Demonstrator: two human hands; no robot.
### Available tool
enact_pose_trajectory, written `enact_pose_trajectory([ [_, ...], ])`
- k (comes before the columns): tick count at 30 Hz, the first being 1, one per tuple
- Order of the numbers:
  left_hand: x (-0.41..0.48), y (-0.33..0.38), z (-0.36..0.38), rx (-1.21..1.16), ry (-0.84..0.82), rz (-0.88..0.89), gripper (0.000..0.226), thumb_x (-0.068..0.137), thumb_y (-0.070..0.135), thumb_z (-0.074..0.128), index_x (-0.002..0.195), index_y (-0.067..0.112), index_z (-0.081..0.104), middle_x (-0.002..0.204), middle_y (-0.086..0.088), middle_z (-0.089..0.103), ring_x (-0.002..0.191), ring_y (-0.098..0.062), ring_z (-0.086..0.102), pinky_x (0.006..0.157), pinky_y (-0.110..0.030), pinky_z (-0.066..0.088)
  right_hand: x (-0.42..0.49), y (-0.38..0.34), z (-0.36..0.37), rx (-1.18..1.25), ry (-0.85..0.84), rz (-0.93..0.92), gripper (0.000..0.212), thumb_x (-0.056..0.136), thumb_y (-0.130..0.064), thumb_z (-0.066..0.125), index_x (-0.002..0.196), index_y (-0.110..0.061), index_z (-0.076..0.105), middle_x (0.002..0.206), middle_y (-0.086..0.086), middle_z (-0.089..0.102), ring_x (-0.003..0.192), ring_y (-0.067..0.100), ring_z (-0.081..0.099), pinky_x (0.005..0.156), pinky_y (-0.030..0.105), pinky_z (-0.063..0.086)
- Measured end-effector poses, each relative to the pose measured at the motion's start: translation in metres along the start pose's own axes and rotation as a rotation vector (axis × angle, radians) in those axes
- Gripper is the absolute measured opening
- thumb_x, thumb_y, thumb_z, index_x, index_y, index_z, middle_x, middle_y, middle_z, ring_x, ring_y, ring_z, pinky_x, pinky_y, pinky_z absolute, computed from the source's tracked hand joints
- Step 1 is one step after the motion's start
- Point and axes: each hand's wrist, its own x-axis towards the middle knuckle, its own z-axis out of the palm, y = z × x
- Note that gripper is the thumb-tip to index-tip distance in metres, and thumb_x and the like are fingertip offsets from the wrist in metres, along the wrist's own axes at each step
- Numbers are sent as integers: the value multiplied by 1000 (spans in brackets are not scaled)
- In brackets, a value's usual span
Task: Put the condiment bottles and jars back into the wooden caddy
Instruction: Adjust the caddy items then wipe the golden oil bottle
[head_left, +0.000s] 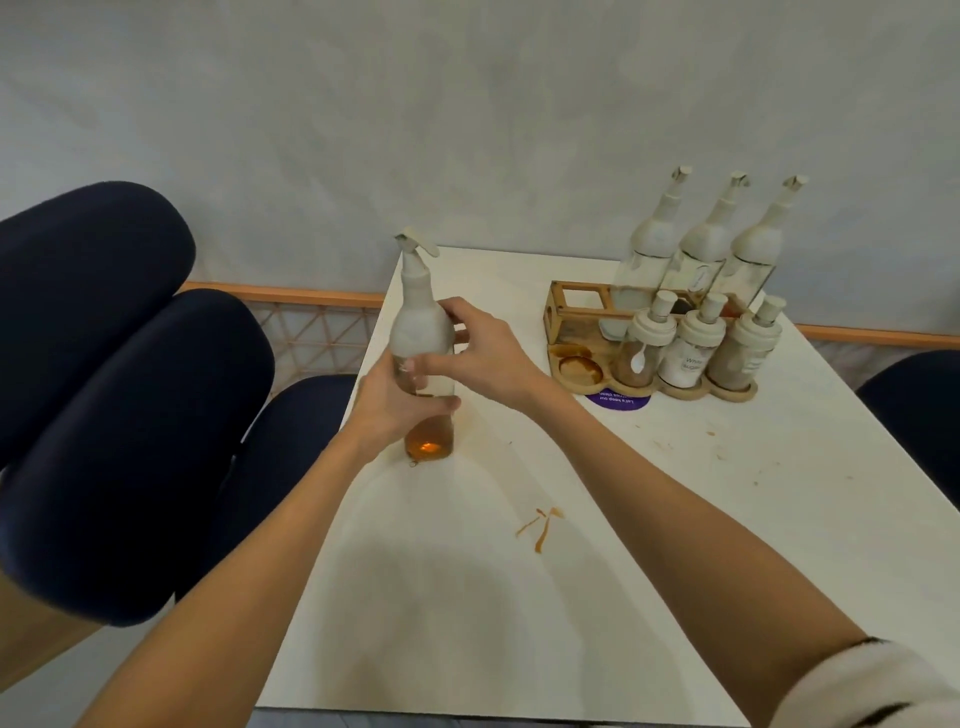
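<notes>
**Last bottle waits at the table's edge as the rack nears full**

We hold the bottle (423, 358) upright near the left edge of the white table (649, 519), well apart from the wooden rack (558, 317) it belongs in. Our left hand (395, 410) wraps the lower glass, fingers curled around it just above the band of amber liquid at the base. Our right hand (483, 348) comes across from the other side, its fingers closed around the pale shoulder and its thumb pressed to the glass. We judge the two-handed hold steadies a tall, top-heavy bottle before a lift.

The rack stands at the far right of the table, against the grey wall. Three tall bottles (701, 244) fill its back row; the leftmost back frame (576, 299) is open. In front, three jars (693, 343) sit in round wells, and the leftmost well (579, 370) is bare and stained brown. We read the open frame as the spot for the bottle in hand, since it matches the tall ones behind. No loose jar is in view for the bare well.

Brown streaks (540, 525) mark the tabletop between us and the rack. A purple sticker (618, 400) shows from under the rack's front edge. Dark blue cushions (130, 415) crowd the left side.
</notes>
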Motion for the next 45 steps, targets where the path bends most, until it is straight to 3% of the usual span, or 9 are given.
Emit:
enact_pose_trajectory([
  [2, -5, 5, 11, -8, -57, 7, 75, 58, 30, 91, 121, 24, 52, 103, 5, 64, 98, -9, 62, 71, -25, 52, -10, 2, -15, 0, -9, 5, 57, 72, -35, 81, 121, -23, 53, 112, -8, 61, 101, 12, 57, 80, 23, 50],
  [5, -12, 14, 30, -53, -136, 9, 78, 50, 36, 90, 119, 26, 54, 101, 6, 66, 96, -7, 64, 72, -27, 55, -28, 6, -37, 51, -21, 54, 56, 75, -30, 79, 123, -20, 53, 116, -3, 61, 107, 17, 58, 90, 35, 53],
  [10, -17, 23, 63, -79, -225, 47, 71, 50, 30, 93, 109, 37, 54, 100, 13, 67, 86, 2, 65, 62, -13, 50, -51, 19, -71, 207, -26, 131, 56, 77, -12, 79, 126, -11, 52, 119, 7, 63, 109, 23, 62, 95, 44, 52],
  [15, -19, 23, 83, -90, -259, 48, 72, 53, 25, 93, 113, 36, 54, 101, 15, 67, 82, 7, 63, 60, -9, 48, -62, 33, -89, 298, -33, 179, 62, 75, -3, 78, 130, -8, 50, 123, 13, 62, 112, 27, 62, 97, 49, 50],
  [21, -18, 20, 89, -42, -293, 54, 67, 53, 31, 91, 107, 44, 53, 97, 16, 67, 83, 10, 61, 71, -19, 51, -63, 36, -97, 201, -145, 186, 67, 71, 0, 79, 130, -8, 49, 126, 11, 61, 115, 25, 60, 98, 48, 50],
  [27, -18, 18, 92, -67, -317, 57, 66, 49, 36, 90, 105, 45, 54, 97, 21, 67, 92, 5, 63, 71, -17, 51, -69, 38, -102, 257, -161, 214, 67, 76, 7, 73, 135, -5, 45, 129, 15, 58, 118, 28, 58, 101, 48, 48],
  [34, -19, 19, 90, -72, -349, 63, 66, 55, 29, 91, 109, 42, 55, 101, 19, 66, 90, 9, 61, 68, -12, 49, -67, 33, -104, 286, -170, 205, 61, 74, 14, 70, 130, -1, 49, 126, 19, 60, 115, 33, 60, 100, 50, 48],
  [38, -18, 18, 89, -71, -359, 58, 68, 55, 29, 91, 112, 39, 56, 99, 22, 68, 94, 6, 62, 70, -10, 48, -66, 35, -106, 319, -178, 203, 64, 74, 15, 70, 132, -2, 49, 126, 18, 62, 114, 29, 62, 98, 45, 50],
  [45, -16, 14, 91, -85, -364, 46, 70, 52, 31, 92, 111, 39, 56, 99, 21, 68, 95, 5, 62, 74, -16, 49, -66, 39, -106, 336, -197, 212, 69, 73, 13, 72, 134, -4, 47, 127, 15, 62, 117, 27, 61, 102, 47, 47],
])
